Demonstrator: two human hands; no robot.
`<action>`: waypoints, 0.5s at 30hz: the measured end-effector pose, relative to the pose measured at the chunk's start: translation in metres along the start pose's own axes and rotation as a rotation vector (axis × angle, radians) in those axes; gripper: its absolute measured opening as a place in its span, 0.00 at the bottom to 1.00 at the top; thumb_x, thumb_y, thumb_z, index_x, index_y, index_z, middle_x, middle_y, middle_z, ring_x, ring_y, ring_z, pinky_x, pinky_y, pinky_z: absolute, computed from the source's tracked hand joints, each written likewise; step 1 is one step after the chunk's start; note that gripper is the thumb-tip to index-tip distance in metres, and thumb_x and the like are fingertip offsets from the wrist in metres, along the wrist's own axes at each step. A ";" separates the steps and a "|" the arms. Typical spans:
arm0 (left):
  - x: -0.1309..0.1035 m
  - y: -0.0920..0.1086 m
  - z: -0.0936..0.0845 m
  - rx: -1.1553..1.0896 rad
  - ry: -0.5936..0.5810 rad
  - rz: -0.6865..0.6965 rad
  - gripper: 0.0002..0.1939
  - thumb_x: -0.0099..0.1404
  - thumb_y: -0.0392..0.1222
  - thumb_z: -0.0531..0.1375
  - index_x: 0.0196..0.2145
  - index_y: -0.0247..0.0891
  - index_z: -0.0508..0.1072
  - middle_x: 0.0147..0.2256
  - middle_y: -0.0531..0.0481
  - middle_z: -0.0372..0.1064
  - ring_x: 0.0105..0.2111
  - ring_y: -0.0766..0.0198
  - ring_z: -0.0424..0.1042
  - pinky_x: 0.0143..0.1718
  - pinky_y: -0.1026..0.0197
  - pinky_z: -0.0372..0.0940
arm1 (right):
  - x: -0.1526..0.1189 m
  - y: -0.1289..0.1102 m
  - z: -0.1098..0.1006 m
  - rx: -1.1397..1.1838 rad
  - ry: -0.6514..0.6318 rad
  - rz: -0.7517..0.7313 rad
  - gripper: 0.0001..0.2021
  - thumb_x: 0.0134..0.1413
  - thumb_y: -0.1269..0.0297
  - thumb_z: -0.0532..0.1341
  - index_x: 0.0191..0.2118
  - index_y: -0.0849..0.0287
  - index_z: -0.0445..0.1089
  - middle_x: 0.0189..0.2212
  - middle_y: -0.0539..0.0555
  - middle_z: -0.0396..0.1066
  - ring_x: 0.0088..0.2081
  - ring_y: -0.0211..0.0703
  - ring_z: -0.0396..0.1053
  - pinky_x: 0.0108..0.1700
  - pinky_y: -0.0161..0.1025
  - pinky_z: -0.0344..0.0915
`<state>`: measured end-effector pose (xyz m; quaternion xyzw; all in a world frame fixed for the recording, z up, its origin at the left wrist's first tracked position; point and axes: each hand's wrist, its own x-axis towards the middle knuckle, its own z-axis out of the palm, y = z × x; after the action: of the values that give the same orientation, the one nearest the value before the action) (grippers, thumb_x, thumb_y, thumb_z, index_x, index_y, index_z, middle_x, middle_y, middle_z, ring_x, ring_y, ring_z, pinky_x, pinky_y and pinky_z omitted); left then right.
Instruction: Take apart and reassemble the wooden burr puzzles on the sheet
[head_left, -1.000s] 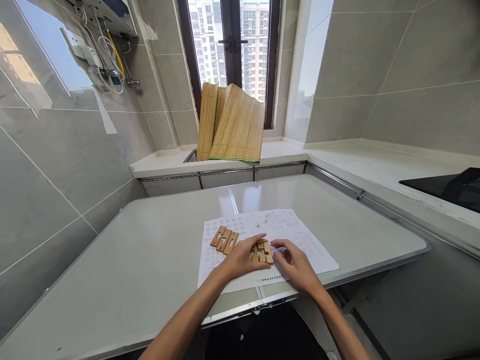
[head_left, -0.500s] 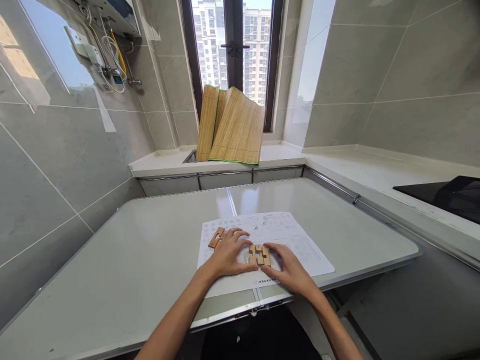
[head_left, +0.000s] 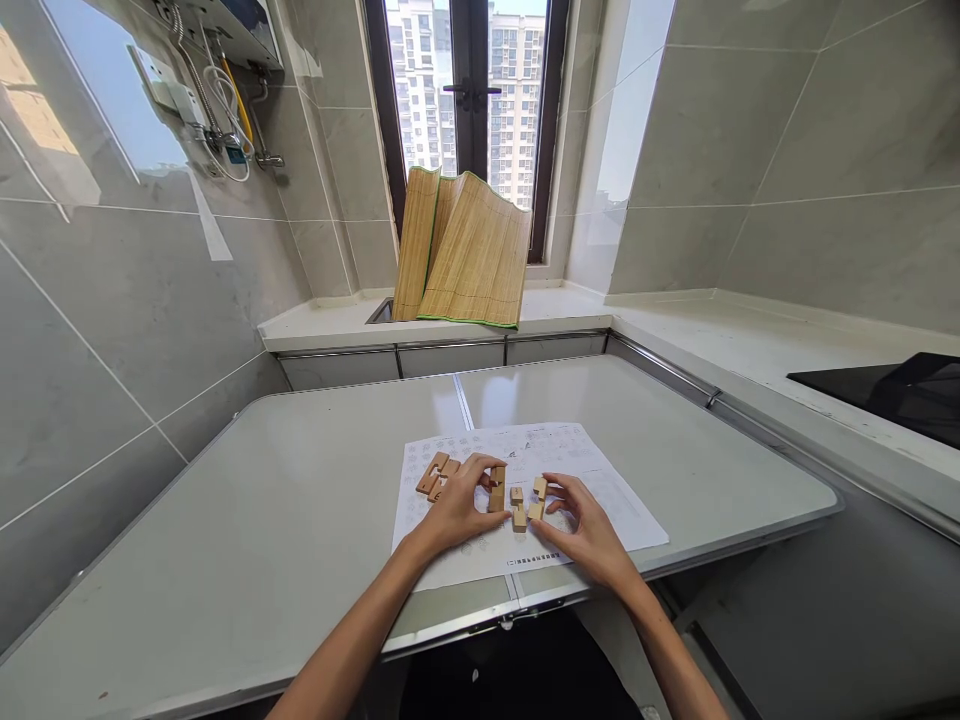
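Note:
My left hand (head_left: 466, 505) grips a notched wooden block (head_left: 496, 490) between thumb and fingers, over a printed paper sheet (head_left: 600, 500). In my right hand (head_left: 581, 525) is a second notched wooden block (head_left: 537, 499), pinched at its two ends and slightly tilted. Between the hands a smaller wooden piece (head_left: 519, 510) rests on the sheet, touching neither hand. Further left, several flat wooden pieces (head_left: 433, 474) lie on the paper, partly covered by my left hand.
The sheet lies on a light folding table (head_left: 247, 520) with a metal edge. Behind it a white counter (head_left: 570, 312) carries a bamboo mat (head_left: 476, 250) leaning by the window. A black cooktop (head_left: 892, 395) sits on the right counter.
Both hands have moved apart, each taking one notched block away from the middle piece. The left block moved left and up; the right one has shifted a little to the right and turned.

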<state>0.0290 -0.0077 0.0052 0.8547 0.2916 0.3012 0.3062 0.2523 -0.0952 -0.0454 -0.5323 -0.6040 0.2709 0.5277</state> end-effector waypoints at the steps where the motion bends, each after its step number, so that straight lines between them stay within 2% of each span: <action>1: 0.000 0.000 0.000 -0.001 -0.001 0.008 0.31 0.57 0.44 0.70 0.57 0.47 0.67 0.51 0.47 0.68 0.43 0.58 0.71 0.48 0.55 0.69 | 0.000 0.000 0.000 0.009 -0.001 -0.005 0.27 0.52 0.57 0.67 0.57 0.52 0.65 0.55 0.59 0.69 0.48 0.49 0.73 0.50 0.46 0.73; 6: 0.000 -0.001 0.002 0.041 -0.027 -0.003 0.37 0.58 0.48 0.70 0.63 0.51 0.64 0.52 0.47 0.67 0.40 0.58 0.70 0.47 0.53 0.69 | -0.003 -0.007 -0.002 -0.010 -0.047 0.059 0.28 0.51 0.58 0.68 0.58 0.50 0.64 0.54 0.56 0.71 0.44 0.47 0.73 0.51 0.47 0.72; 9: 0.000 -0.002 0.002 0.064 -0.015 -0.061 0.40 0.56 0.52 0.71 0.63 0.48 0.63 0.44 0.49 0.71 0.40 0.56 0.72 0.47 0.52 0.68 | -0.003 -0.009 -0.003 -0.050 -0.047 0.101 0.29 0.50 0.57 0.68 0.58 0.51 0.64 0.53 0.56 0.73 0.43 0.47 0.74 0.50 0.48 0.72; 11: 0.000 -0.001 0.002 0.087 -0.018 -0.092 0.39 0.54 0.54 0.72 0.60 0.46 0.65 0.39 0.51 0.71 0.41 0.55 0.72 0.46 0.53 0.67 | -0.002 -0.007 -0.002 -0.069 -0.026 0.096 0.28 0.51 0.55 0.67 0.57 0.51 0.64 0.53 0.57 0.72 0.46 0.49 0.73 0.50 0.48 0.71; 15: -0.001 -0.001 0.001 0.131 -0.006 -0.087 0.36 0.56 0.57 0.71 0.58 0.46 0.67 0.41 0.50 0.71 0.42 0.54 0.72 0.45 0.54 0.66 | 0.000 0.002 0.001 -0.119 0.034 0.061 0.26 0.54 0.54 0.65 0.57 0.52 0.64 0.56 0.58 0.70 0.55 0.54 0.70 0.55 0.50 0.69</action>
<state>0.0293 -0.0084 0.0036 0.8603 0.3466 0.2651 0.2634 0.2522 -0.0949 -0.0474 -0.5854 -0.5934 0.2414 0.4969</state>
